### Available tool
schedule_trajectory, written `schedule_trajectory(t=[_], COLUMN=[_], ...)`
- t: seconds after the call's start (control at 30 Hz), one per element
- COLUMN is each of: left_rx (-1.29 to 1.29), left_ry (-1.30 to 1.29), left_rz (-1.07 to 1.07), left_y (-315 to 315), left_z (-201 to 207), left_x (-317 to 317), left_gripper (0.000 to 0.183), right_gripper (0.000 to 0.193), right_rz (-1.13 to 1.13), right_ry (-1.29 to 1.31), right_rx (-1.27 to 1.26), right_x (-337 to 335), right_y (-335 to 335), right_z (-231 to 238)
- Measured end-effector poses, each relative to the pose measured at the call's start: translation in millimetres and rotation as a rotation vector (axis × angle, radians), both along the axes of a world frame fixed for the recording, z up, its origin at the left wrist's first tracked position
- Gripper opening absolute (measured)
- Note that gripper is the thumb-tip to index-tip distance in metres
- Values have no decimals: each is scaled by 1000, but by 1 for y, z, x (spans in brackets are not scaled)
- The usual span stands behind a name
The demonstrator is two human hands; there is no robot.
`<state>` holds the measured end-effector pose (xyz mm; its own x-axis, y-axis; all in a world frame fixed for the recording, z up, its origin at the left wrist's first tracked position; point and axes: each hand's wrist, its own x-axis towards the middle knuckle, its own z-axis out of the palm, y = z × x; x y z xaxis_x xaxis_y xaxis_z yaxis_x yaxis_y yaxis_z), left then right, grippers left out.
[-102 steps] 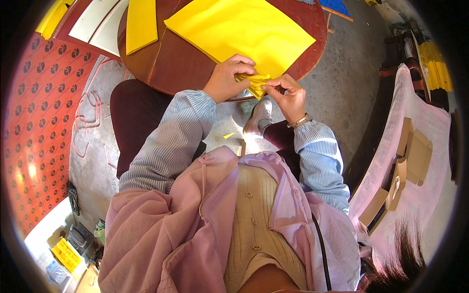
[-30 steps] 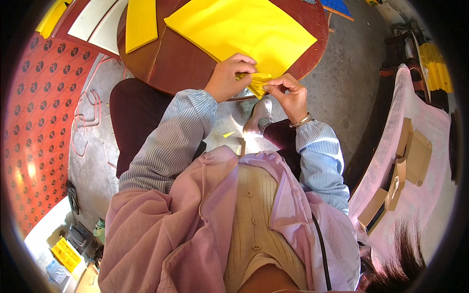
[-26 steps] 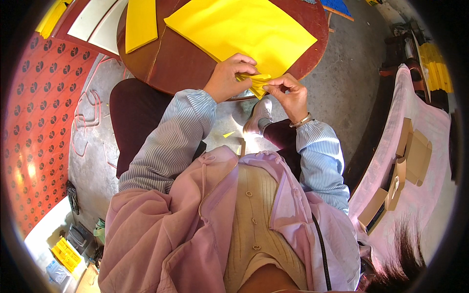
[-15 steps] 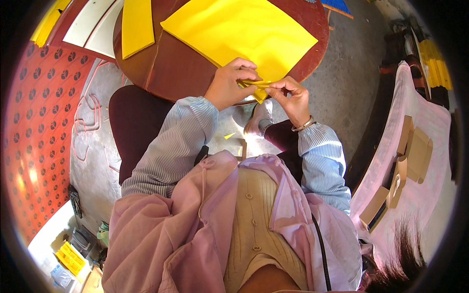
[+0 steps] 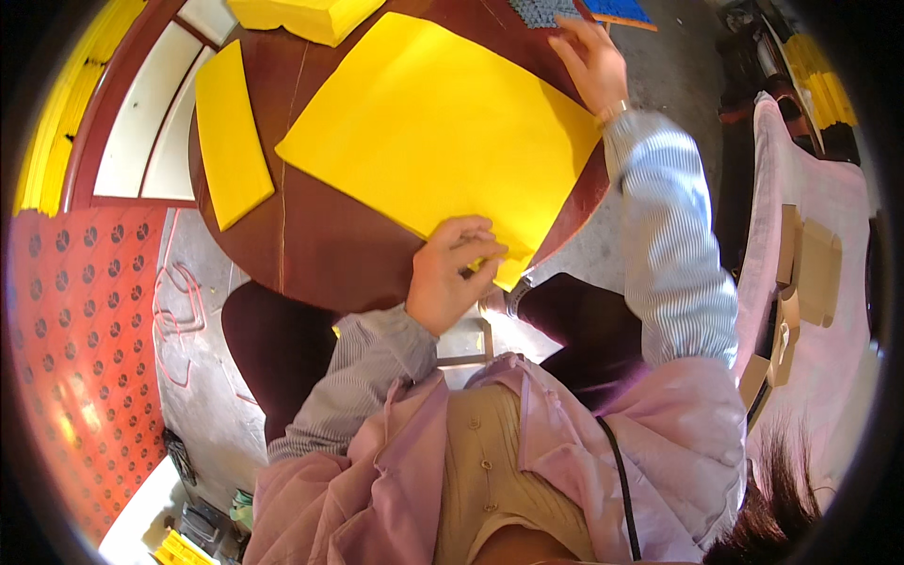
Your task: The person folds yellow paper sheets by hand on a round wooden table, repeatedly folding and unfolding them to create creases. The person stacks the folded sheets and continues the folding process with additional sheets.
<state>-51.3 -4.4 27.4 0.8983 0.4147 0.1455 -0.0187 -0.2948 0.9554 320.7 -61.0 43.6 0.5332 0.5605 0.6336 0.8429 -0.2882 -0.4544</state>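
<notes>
A large yellow sheet [image 5: 433, 122], perhaps a stack of cloth or paper, lies on the round brown table [image 5: 348, 254] with one corner pointing toward me. At that near corner my left hand [image 5: 455, 268] is closed in a pinch. A small bit of yellow shows between its thumb and fingers. My right hand [image 5: 595, 66] is stretched out to the table's far right edge, thumb and fingers apart, beside a pile of small grey-blue pieces [image 5: 539, 12]. Nothing shows in its grasp.
A narrow yellow folded strip [image 5: 231, 137] and a thick yellow bundle [image 5: 311, 17] lie on the table's left side. A blue item [image 5: 621, 11] sits past the pile. Opened cardboard boxes [image 5: 812, 273] rest on a pink-white cloth at right. Pink wire frames [image 5: 179, 311] lie on the floor.
My right hand has left the sheet's near corner and moved far and right to the grey-blue pile. My left hand stays at the corner. The view has shifted, showing more of the table.
</notes>
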Motion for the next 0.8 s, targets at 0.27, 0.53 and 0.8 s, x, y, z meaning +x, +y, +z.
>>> schedule_trajectory(t=[0.27, 0.53, 0.8], left_rx=[30, -31, 145], left_ry=[-44, -17, -78], left_rz=[-28, 23, 53], left_y=[1, -1, 8], left_z=[-1, 2, -7], left_x=[0, 2, 4], left_gripper=[25, 16, 17], right_gripper=[29, 38, 10], right_rz=[-449, -114, 443], right_ry=[-204, 278, 453], right_rx=[-624, 79, -96], right_x=[111, 24, -221], right_y=[70, 18, -134], right_z=[-43, 0, 22])
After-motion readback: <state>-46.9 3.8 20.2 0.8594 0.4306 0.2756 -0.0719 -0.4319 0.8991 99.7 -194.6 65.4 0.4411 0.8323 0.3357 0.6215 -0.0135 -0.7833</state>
